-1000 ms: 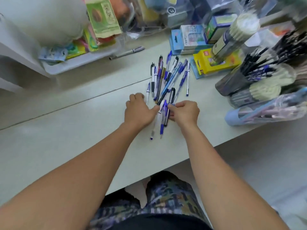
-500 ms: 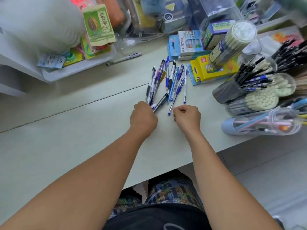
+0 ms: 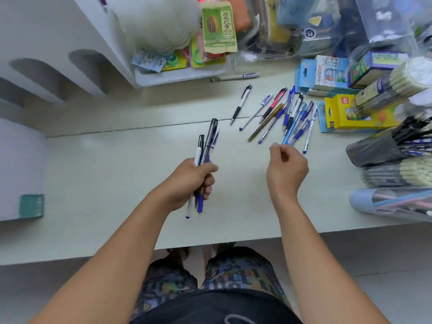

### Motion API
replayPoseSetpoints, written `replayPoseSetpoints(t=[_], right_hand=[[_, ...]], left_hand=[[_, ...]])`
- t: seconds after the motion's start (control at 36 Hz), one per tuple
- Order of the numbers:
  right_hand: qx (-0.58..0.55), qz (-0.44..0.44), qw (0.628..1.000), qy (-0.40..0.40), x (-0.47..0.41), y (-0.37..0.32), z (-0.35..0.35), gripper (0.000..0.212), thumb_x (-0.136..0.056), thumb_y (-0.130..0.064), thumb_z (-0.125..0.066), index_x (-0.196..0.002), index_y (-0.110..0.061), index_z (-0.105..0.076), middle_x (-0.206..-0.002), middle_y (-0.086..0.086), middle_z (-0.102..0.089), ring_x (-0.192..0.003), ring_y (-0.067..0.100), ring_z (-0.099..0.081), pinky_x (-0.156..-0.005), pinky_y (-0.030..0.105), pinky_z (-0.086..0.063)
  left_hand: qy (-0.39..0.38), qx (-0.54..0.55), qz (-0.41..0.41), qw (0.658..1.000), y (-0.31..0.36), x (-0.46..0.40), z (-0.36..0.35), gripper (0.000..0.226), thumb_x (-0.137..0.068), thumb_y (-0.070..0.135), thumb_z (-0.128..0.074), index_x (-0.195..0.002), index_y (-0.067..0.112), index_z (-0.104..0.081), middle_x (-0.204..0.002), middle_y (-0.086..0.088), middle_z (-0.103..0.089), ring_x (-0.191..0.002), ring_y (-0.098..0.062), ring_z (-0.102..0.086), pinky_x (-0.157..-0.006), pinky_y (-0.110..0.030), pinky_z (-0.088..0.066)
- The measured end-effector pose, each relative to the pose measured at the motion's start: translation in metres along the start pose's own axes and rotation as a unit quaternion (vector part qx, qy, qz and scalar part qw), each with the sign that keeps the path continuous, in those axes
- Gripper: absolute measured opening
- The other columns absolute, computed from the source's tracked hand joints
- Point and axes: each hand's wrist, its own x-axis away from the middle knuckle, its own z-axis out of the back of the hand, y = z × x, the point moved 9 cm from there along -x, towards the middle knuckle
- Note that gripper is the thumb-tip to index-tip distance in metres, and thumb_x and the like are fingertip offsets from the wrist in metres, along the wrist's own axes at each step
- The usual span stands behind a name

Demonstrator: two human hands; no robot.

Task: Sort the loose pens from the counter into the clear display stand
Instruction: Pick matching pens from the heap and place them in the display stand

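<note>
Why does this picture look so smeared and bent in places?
Head view: motion blur smears the right hand and the stands of pens at the right edge; the wide-angle lens curves the counter; lighting is soft, shadows faint; the left hand and its pens are sharper.

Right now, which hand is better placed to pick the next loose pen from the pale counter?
The right hand. It holds nothing and hovers just short of the loose pile of blue, red and gold pens. The left hand is farther away, its grip already full with a bundle of black and blue pens.
</note>
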Motion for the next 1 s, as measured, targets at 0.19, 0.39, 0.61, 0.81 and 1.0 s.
replayPoseSetpoints(t=[0.19,0.39,0.61,0.81,1.0], right_hand=[[-0.142,-0.039,0.888,-0.435,0.114,-0.115,-0.118,0.033,-0.095,-0.042,-0.064,-0.11,-0.014,-0.07,-0.085,0.0,-0.065,-0.066,0.018,-0.057,-0.055,0.027,-0.044],[-0.16,0.017,0.867,-0.471,0.217,-0.172,-0.176,0.017,-0.101,-0.016,-0.061,-0.11,-0.005,-0.07,-0.078,0.004,-0.064,-0.062,0.017,-0.051,-0.054,0.024,-0.046],[-0.224,0.0,0.867,-0.446,0.353,-0.203,-0.247,0.016,-0.102,-0.013,-0.057,-0.099,-0.009,-0.072,-0.083,0.005,-0.07,-0.07,0.013,-0.06,-0.06,0.02,-0.049],[-0.237,0.074,0.899,-0.359,0.395,-0.246,-0.257,0.013,-0.106,-0.015,-0.052,-0.095,-0.013,-0.059,-0.085,0.005,-0.072,-0.071,0.015,-0.061,-0.06,0.022,-0.051],[-0.108,0.229,0.901,-0.352,0.424,-0.273,-0.28,0.014,-0.104,-0.011,-0.052,-0.091,-0.016,-0.056,-0.067,-0.003,-0.051,-0.056,0.01,-0.042,-0.051,0.023,-0.035]], left_hand=[[-0.046,0.007,-0.045,0.998,0.0,0.071,0.06,0.028,-0.099,0.024,-0.063,-0.084,0.017,-0.041,-0.06,0.0,-0.033,-0.048,-0.013,-0.024,-0.045,-0.024,-0.023],[-0.002,0.008,-0.131,0.991,-0.012,0.142,0.159,0.028,-0.1,0.041,-0.057,-0.088,0.016,-0.051,-0.066,0.0,-0.039,-0.048,-0.011,-0.023,-0.045,-0.022,-0.024],[0.04,0.14,-0.168,0.975,-0.064,0.204,0.283,0.036,-0.099,0.052,-0.049,-0.085,0.02,-0.042,-0.067,0.003,-0.042,-0.046,-0.01,-0.025,-0.041,-0.02,-0.024],[0.078,0.185,-0.198,0.959,-0.093,0.237,0.37,0.032,-0.1,0.039,-0.057,-0.08,0.019,-0.042,-0.064,0.003,-0.04,-0.047,-0.011,-0.019,-0.039,-0.02,-0.02],[0.051,0.134,-0.19,0.971,-0.092,0.252,0.399,0.015,-0.105,0.023,-0.047,-0.093,0.016,-0.046,-0.063,-0.001,-0.039,-0.044,-0.011,-0.019,-0.042,-0.02,-0.014]])
